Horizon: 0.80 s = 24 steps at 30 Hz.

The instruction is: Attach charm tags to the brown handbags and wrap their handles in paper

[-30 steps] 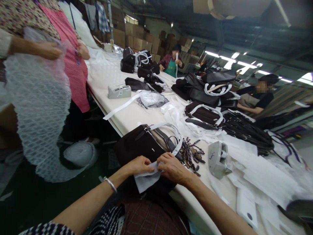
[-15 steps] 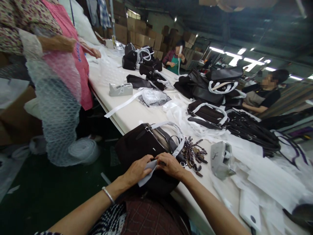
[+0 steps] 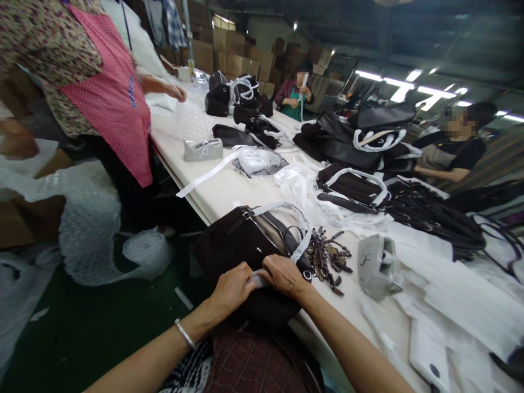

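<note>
A dark brown handbag (image 3: 229,240) sits on the near table edge against my body, its top zip area and light lining showing. My left hand (image 3: 232,286) and my right hand (image 3: 284,275) are closed, close together, on a white wrapping strip (image 3: 257,279) at the bag's near side. The strip lies folded narrow between my fingers; whether a handle is inside it I cannot tell. On the far side the bag's other handle (image 3: 306,232) arches up, covered in white wrap. Right of the bag lies a heap of patterned cords or tassels (image 3: 327,254).
Tape dispensers stand to the right (image 3: 374,267) and farther back (image 3: 203,150). Dark bags (image 3: 360,136) are piled across the table, with white strips (image 3: 292,183) between. At left, a person in a pink apron (image 3: 118,98) stands beside trailing bubble wrap (image 3: 88,229). Two more people work beyond.
The white strip, which hung as a loose flap, is now folded down between my hands. My left fingers have closed over it. The person at left has lowered the bubble wrap.
</note>
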Each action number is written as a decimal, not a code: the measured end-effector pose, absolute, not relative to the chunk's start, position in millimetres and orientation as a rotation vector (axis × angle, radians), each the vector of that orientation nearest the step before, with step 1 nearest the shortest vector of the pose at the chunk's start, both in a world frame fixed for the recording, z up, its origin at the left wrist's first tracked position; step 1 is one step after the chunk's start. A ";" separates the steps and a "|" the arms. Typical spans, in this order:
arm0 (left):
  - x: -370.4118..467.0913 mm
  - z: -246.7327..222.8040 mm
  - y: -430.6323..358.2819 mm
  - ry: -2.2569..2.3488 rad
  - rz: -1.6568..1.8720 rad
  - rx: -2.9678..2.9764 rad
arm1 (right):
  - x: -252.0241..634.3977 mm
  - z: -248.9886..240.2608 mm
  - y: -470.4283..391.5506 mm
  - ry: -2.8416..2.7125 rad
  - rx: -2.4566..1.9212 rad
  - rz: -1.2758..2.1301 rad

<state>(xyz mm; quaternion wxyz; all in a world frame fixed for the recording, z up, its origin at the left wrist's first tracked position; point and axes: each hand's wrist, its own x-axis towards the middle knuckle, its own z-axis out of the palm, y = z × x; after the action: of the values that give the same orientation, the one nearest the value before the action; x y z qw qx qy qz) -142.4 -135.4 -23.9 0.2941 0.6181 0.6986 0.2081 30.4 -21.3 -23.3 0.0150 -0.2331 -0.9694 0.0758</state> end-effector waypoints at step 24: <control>-142.5 -10.1 -41.0 1.548 0.657 1.532 | 48.0 -3.0 52.9 -2.666 -0.980 0.542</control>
<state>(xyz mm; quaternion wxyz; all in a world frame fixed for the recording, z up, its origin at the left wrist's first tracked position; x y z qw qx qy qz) -142.5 -41.0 -10.1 0.4198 0.6114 0.6175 0.2621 48.0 52.9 -3.0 0.1246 -0.3362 -0.9148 0.1858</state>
